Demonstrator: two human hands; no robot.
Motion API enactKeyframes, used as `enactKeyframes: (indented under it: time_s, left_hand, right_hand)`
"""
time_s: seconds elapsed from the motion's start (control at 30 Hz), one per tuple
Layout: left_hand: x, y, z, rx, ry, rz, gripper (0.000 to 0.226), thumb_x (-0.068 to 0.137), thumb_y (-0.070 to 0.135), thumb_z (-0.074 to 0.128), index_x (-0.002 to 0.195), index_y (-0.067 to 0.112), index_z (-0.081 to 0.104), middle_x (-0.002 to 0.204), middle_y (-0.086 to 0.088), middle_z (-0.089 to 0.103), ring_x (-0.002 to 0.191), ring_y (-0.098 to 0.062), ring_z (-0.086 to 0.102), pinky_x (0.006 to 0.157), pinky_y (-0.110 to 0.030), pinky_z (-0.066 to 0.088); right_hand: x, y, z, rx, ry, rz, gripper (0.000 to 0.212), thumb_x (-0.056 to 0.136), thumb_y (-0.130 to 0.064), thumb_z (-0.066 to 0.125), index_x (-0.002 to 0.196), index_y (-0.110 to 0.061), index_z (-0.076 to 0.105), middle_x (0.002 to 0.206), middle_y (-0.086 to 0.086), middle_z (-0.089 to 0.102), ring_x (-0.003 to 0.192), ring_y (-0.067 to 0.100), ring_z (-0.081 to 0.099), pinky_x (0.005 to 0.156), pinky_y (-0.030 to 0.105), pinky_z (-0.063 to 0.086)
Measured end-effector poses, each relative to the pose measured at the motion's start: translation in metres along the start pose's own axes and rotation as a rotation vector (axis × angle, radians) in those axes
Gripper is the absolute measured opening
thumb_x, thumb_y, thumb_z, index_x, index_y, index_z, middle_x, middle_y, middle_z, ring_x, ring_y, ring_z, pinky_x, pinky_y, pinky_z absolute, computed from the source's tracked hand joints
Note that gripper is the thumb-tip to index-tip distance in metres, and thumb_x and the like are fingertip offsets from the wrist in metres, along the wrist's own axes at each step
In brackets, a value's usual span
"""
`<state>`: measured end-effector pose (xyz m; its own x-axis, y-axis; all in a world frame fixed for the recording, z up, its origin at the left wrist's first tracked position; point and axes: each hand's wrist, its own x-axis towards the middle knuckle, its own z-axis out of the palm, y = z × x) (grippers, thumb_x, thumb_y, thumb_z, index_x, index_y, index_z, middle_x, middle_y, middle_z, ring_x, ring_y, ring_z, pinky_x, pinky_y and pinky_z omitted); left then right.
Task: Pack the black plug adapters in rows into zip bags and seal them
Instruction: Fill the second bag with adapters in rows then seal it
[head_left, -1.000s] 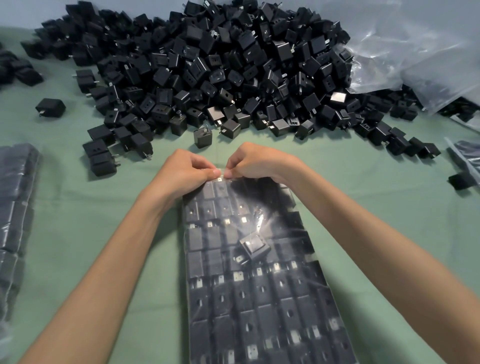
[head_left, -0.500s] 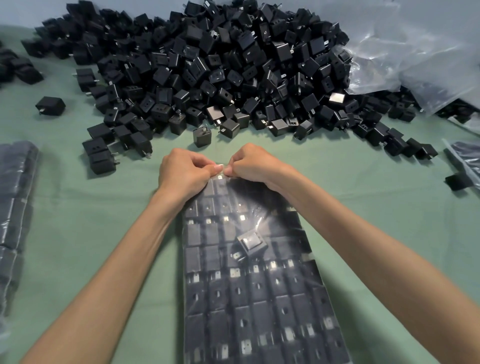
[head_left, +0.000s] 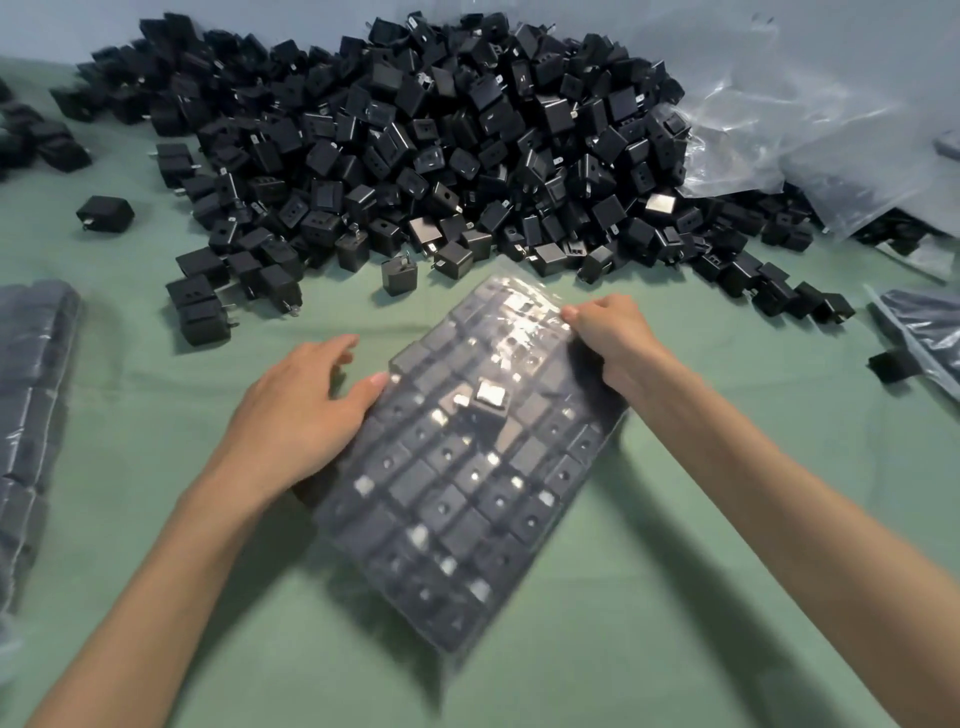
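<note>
A clear zip bag (head_left: 467, 467) filled with rows of black plug adapters lies slanted on the green cloth, its top end pointing up and to the right. One loose adapter (head_left: 488, 400) sits on top of the rows inside it. My right hand (head_left: 613, 338) grips the bag's upper right edge with curled fingers. My left hand (head_left: 301, 410) lies against the bag's left edge with fingers spread and straight, thumb touching the plastic.
A big heap of loose black adapters (head_left: 415, 145) fills the far side of the green cloth (head_left: 675, 597). Packed bags (head_left: 31, 405) lie stacked at the left edge. Empty clear bags (head_left: 810, 114) pile up at the far right, another packed bag (head_left: 924, 332) below them.
Both hands have left the middle of the bag's top edge, where they were pinching it. The bag has swung clockwise and now lies slanted; right hand holds its corner, left hand is at its side.
</note>
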<state>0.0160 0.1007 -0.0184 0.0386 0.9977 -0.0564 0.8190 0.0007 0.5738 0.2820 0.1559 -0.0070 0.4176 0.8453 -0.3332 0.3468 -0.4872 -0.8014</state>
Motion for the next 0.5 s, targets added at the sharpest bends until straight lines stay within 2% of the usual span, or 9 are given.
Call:
enactKeyframes:
  time_s: [0.1, 0.17, 0.23, 0.3, 0.4, 0.43, 0.5]
  left_hand:
    - [-0.012, -0.018, -0.004, 0.071, 0.07, -0.037, 0.052, 0.089, 0.055, 0.049, 0.134, 0.028, 0.053, 0.13, -0.002, 0.057, 0.118, -0.027, 0.052, 0.094, -0.039, 0.038]
    - [-0.015, -0.027, -0.002, -0.023, 0.128, -0.061, 0.054, 0.088, 0.05, 0.055, 0.137, 0.026, 0.051, 0.132, -0.005, 0.054, 0.114, -0.023, 0.054, 0.095, -0.035, 0.038]
    - [-0.014, -0.033, 0.002, -0.218, 0.199, -0.087, 0.058, 0.089, 0.04, 0.062, 0.141, 0.02, 0.047, 0.137, -0.006, 0.049, 0.107, -0.01, 0.052, 0.094, -0.022, 0.037]
    - [-0.009, -0.036, 0.003, -0.382, 0.261, -0.116, 0.055, 0.09, 0.029, 0.065, 0.141, 0.017, 0.047, 0.136, -0.003, 0.051, 0.109, -0.004, 0.052, 0.09, -0.009, 0.036]
    - [-0.006, -0.041, 0.005, -0.54, 0.292, -0.14, 0.048, 0.092, 0.022, 0.064, 0.138, 0.016, 0.051, 0.132, 0.0, 0.057, 0.116, -0.006, 0.055, 0.098, -0.019, 0.04]
    - [-0.006, -0.04, 0.007, -0.571, 0.291, -0.138, 0.046, 0.092, 0.021, 0.063, 0.137, 0.015, 0.052, 0.131, 0.001, 0.058, 0.116, -0.006, 0.056, 0.097, -0.018, 0.04]
    - [-0.008, -0.034, 0.011, -0.624, 0.268, -0.128, 0.045, 0.092, 0.021, 0.063, 0.135, 0.017, 0.052, 0.127, 0.007, 0.059, 0.114, -0.001, 0.056, 0.091, -0.011, 0.04]
  right_hand:
    - [-0.003, 0.011, -0.018, 0.07, 0.017, 0.133, 0.022, 0.097, -0.027, 0.055, 0.085, -0.01, 0.048, 0.08, 0.004, 0.047, 0.07, 0.015, 0.044, 0.057, 0.027, 0.034]
    - [-0.01, 0.021, -0.031, 0.103, -0.033, 0.145, 0.025, 0.096, -0.027, 0.055, 0.084, -0.006, 0.049, 0.078, 0.007, 0.051, 0.068, 0.019, 0.048, 0.058, 0.027, 0.04]
    - [-0.017, 0.034, -0.047, 0.063, -0.124, 0.077, 0.023, 0.095, -0.023, 0.057, 0.088, -0.001, 0.055, 0.077, 0.011, 0.055, 0.066, 0.022, 0.056, 0.057, 0.026, 0.047]
    - [-0.024, 0.045, -0.062, -0.112, -0.213, -0.027, 0.021, 0.094, -0.021, 0.058, 0.087, -0.001, 0.062, 0.074, 0.008, 0.058, 0.063, 0.016, 0.059, 0.061, 0.023, 0.049]
    - [-0.027, 0.051, -0.066, -0.209, -0.264, -0.09, 0.031, 0.097, -0.026, 0.053, 0.09, 0.003, 0.064, 0.072, 0.012, 0.06, 0.058, 0.011, 0.055, 0.055, 0.019, 0.048]
    - [-0.026, 0.052, -0.061, -0.232, -0.245, -0.108, 0.038, 0.099, -0.031, 0.05, 0.091, 0.004, 0.063, 0.072, 0.015, 0.062, 0.059, 0.014, 0.056, 0.055, 0.022, 0.047]
    - [-0.026, 0.05, -0.047, -0.341, -0.127, -0.193, 0.044, 0.1, -0.036, 0.044, 0.081, 0.001, 0.061, 0.069, 0.013, 0.064, 0.061, 0.019, 0.055, 0.059, 0.03, 0.042]
